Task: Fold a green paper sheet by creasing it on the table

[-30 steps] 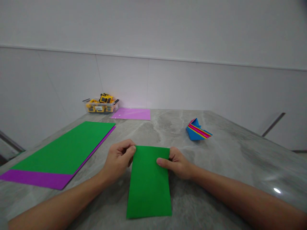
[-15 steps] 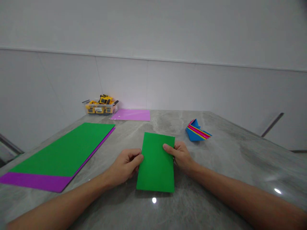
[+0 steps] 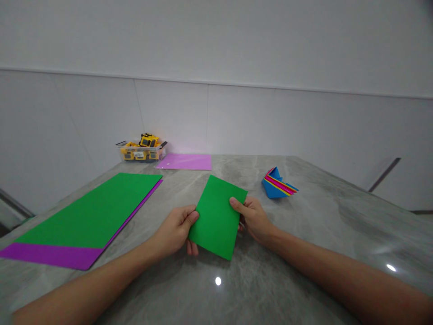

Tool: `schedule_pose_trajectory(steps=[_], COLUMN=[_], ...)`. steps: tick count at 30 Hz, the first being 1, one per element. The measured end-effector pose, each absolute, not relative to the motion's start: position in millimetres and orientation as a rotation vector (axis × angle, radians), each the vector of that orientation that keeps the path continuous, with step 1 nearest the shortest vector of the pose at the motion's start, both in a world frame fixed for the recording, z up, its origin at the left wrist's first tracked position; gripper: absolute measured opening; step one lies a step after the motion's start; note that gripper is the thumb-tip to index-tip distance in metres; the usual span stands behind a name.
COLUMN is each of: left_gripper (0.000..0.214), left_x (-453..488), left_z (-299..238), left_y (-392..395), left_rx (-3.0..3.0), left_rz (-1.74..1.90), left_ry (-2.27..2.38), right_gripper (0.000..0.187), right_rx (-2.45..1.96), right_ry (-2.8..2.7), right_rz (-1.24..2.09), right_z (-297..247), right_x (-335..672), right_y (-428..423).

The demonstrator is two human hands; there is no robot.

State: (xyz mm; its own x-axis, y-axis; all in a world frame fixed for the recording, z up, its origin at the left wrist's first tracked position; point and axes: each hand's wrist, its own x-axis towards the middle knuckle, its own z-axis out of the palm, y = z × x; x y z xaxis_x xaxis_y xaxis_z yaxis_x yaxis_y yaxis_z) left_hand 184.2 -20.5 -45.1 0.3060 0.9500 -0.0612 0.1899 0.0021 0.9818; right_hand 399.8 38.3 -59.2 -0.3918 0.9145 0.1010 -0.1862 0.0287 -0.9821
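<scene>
A green sheet of paper (image 3: 216,221), rectangular and smooth, is held tilted above the tabletop between both hands. My left hand (image 3: 181,228) pinches its left edge, the thumb on top and some fingertips showing below. On the opposite edge, my right hand (image 3: 253,215) grips near the upper right corner, its thumb lying on the green face and its other fingers mostly hidden behind. Just beyond my right hand rests a folded paper piece (image 3: 275,185), blue with pink, yellow and red stripes.
On the left of the grey marbled table (image 3: 324,262) lies a large green sheet (image 3: 91,210) over a purple sheet (image 3: 54,256). Against the back wall are a pink sheet (image 3: 186,161) and a clear plastic box (image 3: 140,152) of yellow toy vehicles.
The green paper has turned clockwise, its lower end swinging left and its top corner rising. My left hand has shifted slightly and now shows fingers beneath the paper. The other things stay put.
</scene>
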Motion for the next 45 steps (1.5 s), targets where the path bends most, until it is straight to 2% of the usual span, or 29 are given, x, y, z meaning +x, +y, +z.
schedule_pose_trajectory(steps=[3, 10, 19, 26, 45], left_gripper=[0.06, 0.053, 0.061, 0.067, 0.068], left_x=[183, 187, 192, 186, 186], left_z=[-45, -51, -44, -37, -32], left_y=[-20, -14, -14, -16, -20], left_rx=[1.441, 1.357, 1.167, 1.352, 1.566], left_rz=[0.855, 1.167, 1.246, 1.17, 1.364], left_ry=[1.093, 1.255, 1.247, 1.306, 1.402], right_gripper=[0.052, 0.064, 0.061, 0.057, 0.06], right_rx=[-0.83, -0.819, -0.734, -0.679, -0.724], right_ry=[-1.472, -1.949, -1.97, -1.9, -1.983], right_rz=[1.569, 1.653, 1.736, 1.843, 1.592], right_z=[-59, -60, -55, -58, -50], right_x=[401, 396, 395, 396, 396], right_y=[38, 30, 30, 31, 25])
